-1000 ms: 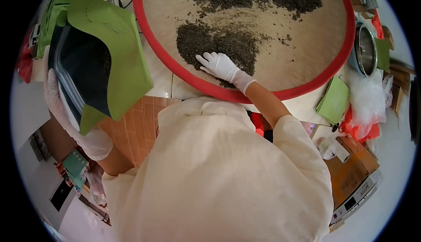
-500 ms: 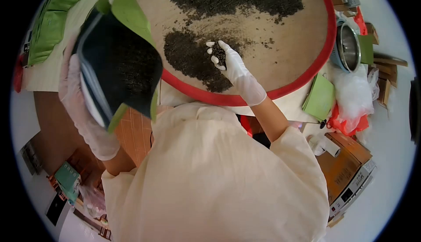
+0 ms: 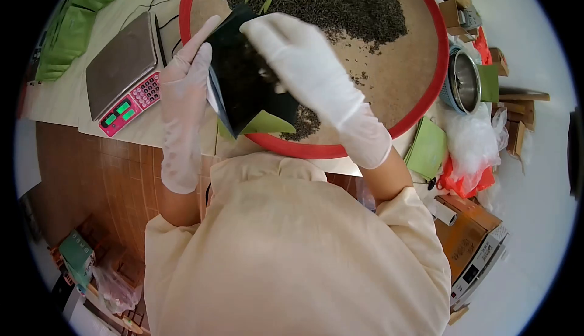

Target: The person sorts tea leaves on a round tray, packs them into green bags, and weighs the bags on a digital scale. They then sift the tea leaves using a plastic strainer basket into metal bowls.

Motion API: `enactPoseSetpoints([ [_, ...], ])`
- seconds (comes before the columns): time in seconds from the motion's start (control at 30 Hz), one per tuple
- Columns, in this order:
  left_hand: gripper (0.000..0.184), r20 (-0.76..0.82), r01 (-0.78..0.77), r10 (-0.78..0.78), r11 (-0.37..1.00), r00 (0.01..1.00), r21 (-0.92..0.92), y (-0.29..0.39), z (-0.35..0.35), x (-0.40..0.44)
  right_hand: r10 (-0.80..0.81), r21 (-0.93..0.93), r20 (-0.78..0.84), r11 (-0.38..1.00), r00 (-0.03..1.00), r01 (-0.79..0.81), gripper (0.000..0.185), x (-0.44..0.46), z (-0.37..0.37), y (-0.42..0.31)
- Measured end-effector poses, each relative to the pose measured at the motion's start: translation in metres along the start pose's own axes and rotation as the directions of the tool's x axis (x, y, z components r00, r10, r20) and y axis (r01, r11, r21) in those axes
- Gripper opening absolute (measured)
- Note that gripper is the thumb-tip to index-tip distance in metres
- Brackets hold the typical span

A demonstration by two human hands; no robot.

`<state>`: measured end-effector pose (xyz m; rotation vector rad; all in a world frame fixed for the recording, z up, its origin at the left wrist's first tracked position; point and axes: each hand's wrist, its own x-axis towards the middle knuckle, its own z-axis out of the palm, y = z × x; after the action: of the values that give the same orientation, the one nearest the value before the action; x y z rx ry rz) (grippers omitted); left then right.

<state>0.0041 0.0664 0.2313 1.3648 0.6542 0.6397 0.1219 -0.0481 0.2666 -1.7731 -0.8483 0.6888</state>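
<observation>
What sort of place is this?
It looks like a small packing room, maybe for tea. There's a big round tray with a pile of dark, dried-looking bits, a scale with pink buttons, and several green bags.

Left hand [image 3: 181, 73] grips, fingers upward; right hand [image 3: 304, 62] slants leftward.

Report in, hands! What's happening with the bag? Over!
Left hand holding green bag, open. Right hand at its opening, grip unclear. Dark pile on red-rimmed tray. No obstruction seen.
</observation>
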Motion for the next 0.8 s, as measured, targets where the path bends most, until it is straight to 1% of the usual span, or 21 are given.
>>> enactPoseSetpoints([
  [0.03, 0.032, -0.014, -0.006, 0.006, 1.000, 1.000, 0.010, -0.001, 0.002, -0.001, -0.082, -0.124, 0.022, 0.989, 0.996, 0.084, 0.045, 0.000, 0.005, 0.001],
  [0.07, 0.032, -0.028, -0.011, 0.012, 1.000, 1.000, 0.021, -0.001, 0.001, -0.001, -0.294, -0.384, 0.008, 0.882, 0.956, 0.274, 0.044, 0.001, 0.012, 0.010],
  [0.1, 0.031, -0.007, 0.031, -0.031, 0.998, 0.999, 0.061, -0.003, -0.008, -0.003, -0.282, -0.409, 0.031, 0.872, 0.959, 0.269, 0.044, -0.001, 0.013, 0.006],
  [0.17, 0.031, -0.019, 0.045, -0.044, 0.999, 0.999, 0.031, -0.012, -0.014, -0.003, -0.276, -0.436, 0.068, 0.856, 0.959, 0.277, 0.044, -0.006, 0.008, -0.003],
  [0.2, 0.031, -0.024, 0.053, -0.053, 0.999, 0.998, 0.008, -0.013, -0.018, -0.003, -0.147, -0.308, 0.046, 0.939, 0.988, 0.154, 0.043, -0.010, 0.004, -0.014],
  [0.23, 0.032, -0.030, 0.062, -0.062, 0.998, 0.998, -0.015, -0.014, -0.021, -0.003, -0.010, -0.171, 0.040, 0.985, 0.999, 0.017, 0.043, -0.012, 0.000, -0.018],
  [0.27, 0.032, -0.036, 0.069, -0.071, 0.997, 0.997, -0.039, -0.015, -0.024, -0.003, -0.093, -0.063, -0.034, 0.994, 0.995, 0.090, 0.041, -0.011, -0.001, -0.009],
  [0.3, 0.032, -0.075, -0.044, 0.047, 0.998, 0.996, 0.037, -0.021, -0.031, 0.004, -0.010, 0.080, -0.047, 0.997, 0.999, 0.014, 0.041, -0.014, -0.006, -0.019],
  [0.33, 0.031, -0.099, -0.086, 0.094, 0.993, 0.991, 0.085, -0.021, -0.037, 0.008, 0.075, 0.223, -0.052, 0.973, 0.996, -0.062, 0.041, -0.020, -0.013, -0.030],
  [0.37, 0.031, -0.134, -0.112, 0.128, 0.987, 0.983, 0.119, -0.016, -0.046, 0.013, 0.042, 0.236, -0.106, 0.972, 0.993, -0.016, 0.042, -0.027, -0.019, -0.035],
  [0.4, 0.031, -0.174, -0.131, 0.153, 0.983, 0.973, 0.128, -0.012, -0.059, 0.017, 0.021, 0.239, -0.203, 0.971, 0.979, 0.028, 0.041, -0.031, -0.024, -0.030],
  [0.47, 0.033, -0.257, -0.152, 0.183, 0.979, 0.949, 0.138, -0.003, -0.095, 0.030, 0.060, 0.258, -0.333, 0.966, 0.941, 0.030, 0.041, -0.040, -0.040, -0.006],
  [0.5, 0.039, -0.318, -0.076, 0.190, 0.938, 0.929, 0.339, 0.012, -0.115, 0.037, 0.095, 0.247, -0.378, 0.969, 0.921, 0.002, 0.041, -0.043, -0.045, 0.013],
  [0.53, 0.044, -0.323, -0.001, 0.119, 0.939, 0.939, 0.343, -0.014, -0.189, 0.079, 0.129, 0.237, -0.424, 0.971, 0.896, -0.028, 0.040, -0.048, -0.050, 0.035],
  [0.57, 0.044, -0.420, 0.218, -0.173, 0.974, 0.891, 0.060, 0.012, -0.191, 0.077, 0.199, 0.207, -0.418, 0.971, 0.886, -0.120, 0.039, -0.054, -0.055, 0.055],
  [0.6, 0.041, -0.429, 0.141, -0.112, 0.989, 0.896, 0.037, 0.019, -0.199, 0.079, 0.269, 0.178, -0.414, 0.961, 0.870, -0.212, 0.038, -0.063, -0.058, 0.076],
  [0.67, 0.035, -0.441, -0.016, 0.012, 1.000, 0.898, -0.005, 0.035, -0.217, 0.084, 0.430, 0.102, -0.405, 0.898, 0.807, -0.427, 0.035, -0.083, -0.056, 0.125],
  [0.73, 0.031, -0.533, -0.234, 0.197, 0.972, 0.823, -0.002, 0.054, -0.226, 0.099, 0.472, -0.017, -0.425, 0.849, 0.772, -0.528, 0.037, -0.110, -0.047, 0.187],
  [0.77, 0.031, -0.526, -0.230, 0.194, 0.973, 0.828, -0.004, 0.052, -0.250, 0.120, 0.477, -0.012, -0.430, 0.846, 0.766, -0.533, 0.037, -0.123, -0.041, 0.207],
  [0.8, 0.032, -0.531, -0.260, 0.273, 0.960, 0.802, 0.101, 0.045, -0.287, 0.154, 0.401, -0.194, -0.446, 0.830, 0.800, -0.523, 0.036, -0.137, -0.035, 0.222],
])
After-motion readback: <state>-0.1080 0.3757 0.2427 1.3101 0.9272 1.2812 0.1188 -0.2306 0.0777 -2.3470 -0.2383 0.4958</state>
